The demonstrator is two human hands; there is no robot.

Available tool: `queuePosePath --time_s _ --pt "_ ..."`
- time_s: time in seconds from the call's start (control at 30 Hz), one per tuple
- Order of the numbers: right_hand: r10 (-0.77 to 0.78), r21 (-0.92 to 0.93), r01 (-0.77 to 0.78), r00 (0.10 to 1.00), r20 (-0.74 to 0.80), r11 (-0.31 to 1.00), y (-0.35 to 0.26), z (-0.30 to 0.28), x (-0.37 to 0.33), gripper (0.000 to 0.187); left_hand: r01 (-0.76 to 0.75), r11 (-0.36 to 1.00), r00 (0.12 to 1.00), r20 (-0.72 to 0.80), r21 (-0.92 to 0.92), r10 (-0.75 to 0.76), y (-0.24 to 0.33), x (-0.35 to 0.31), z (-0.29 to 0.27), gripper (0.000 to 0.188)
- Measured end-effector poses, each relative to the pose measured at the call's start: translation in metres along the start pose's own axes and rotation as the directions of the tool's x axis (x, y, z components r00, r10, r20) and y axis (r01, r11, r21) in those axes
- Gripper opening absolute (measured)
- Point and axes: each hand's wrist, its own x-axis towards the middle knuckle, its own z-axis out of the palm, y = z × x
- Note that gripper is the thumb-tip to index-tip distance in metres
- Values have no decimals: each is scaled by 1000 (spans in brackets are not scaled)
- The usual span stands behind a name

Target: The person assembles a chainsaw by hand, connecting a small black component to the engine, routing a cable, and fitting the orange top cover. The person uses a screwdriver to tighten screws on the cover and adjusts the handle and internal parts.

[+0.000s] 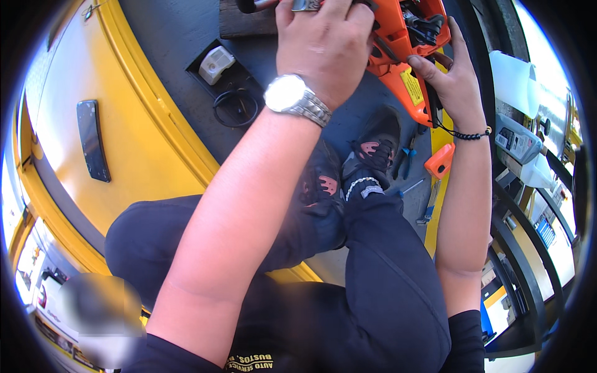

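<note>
An orange chainsaw point(398, 37) is at the top, cut off by the edge, its housing uncovered over black inner parts. My right hand point(457, 84) grips its right side, thumb on the orange body above the rear part with a yellow label. My left hand point(326, 50), with a silver watch point(289, 96) on the wrist, is curled against the saw's left side. Its fingertips lie partly out of view, beside a shiny metal piece point(306, 5). What it holds cannot be made out. An orange cover point(440, 160) lies on the floor below my right wrist.
Blue-handled pliers point(407, 155) and a screwdriver point(411, 186) lie right of my shoes. Left are a wooden block point(249, 23), a pale box point(216, 64) on a black tray and a coiled cable point(233, 107). A phone point(93, 141) rests on the yellow panel. Plastic jugs point(519, 140) stand on the right.
</note>
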Motion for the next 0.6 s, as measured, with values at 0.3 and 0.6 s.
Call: queuePosePath --time_s 0.3,0.6 --pt "445 333 -299 510 -736 894 104 -58 -105 30 -27 998 999 24 -59 28 -3 1 10 67" --pt "779 -128 -881 464 -422 455 170 55 -312 23 -11 999 992 126 -43 17 8 10 1 63"
